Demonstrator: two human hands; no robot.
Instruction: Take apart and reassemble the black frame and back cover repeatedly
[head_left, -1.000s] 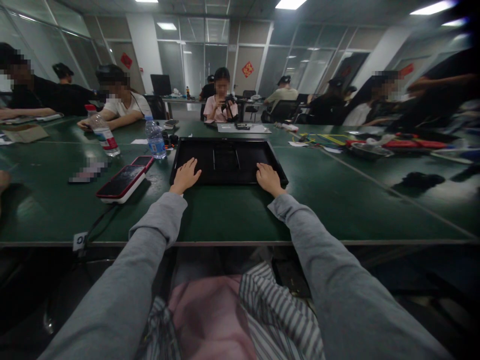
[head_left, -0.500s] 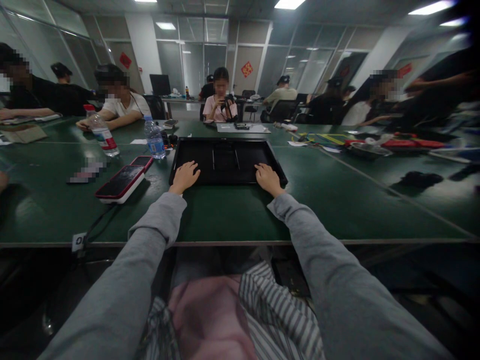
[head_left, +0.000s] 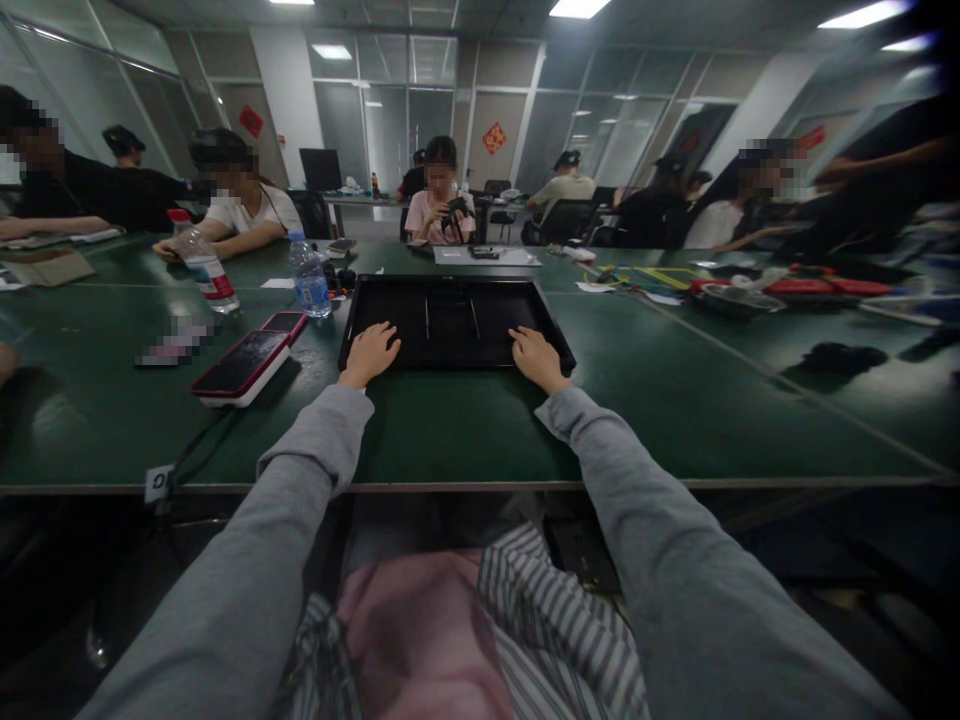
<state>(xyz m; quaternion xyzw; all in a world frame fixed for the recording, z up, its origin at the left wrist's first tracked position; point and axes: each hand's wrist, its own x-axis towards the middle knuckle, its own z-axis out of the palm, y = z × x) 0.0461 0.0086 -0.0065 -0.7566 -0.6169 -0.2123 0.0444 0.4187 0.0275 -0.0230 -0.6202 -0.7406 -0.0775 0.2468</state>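
A black rectangular tray-like panel (head_left: pixel 405 300) with a raised rim lies flat on the green table, straight in front of me. Two thin pale strips edge a squarish black part (head_left: pixel 452 315) at its middle. My left hand (head_left: pixel 370 354) rests over the panel's near left corner, fingers stretched out and nothing in them. On the near right corner lies my right hand (head_left: pixel 537 357), its fingers also extended and empty. The undersides of both hands are hidden.
Left of the panel stand a blue-capped water bottle (head_left: pixel 309 275) and a red-capped bottle (head_left: pixel 204 262). A phone on a white block (head_left: pixel 244 365) lies nearer, its cable hanging over the table edge (head_left: pixel 450 487). Across the table a person (head_left: pixel 440 195) holds a camera. Black cloth-like things (head_left: pixel 844 357) lie right.
My hands and the black panel stay in place. Across the table, the person's hands and the camera have shifted slightly.
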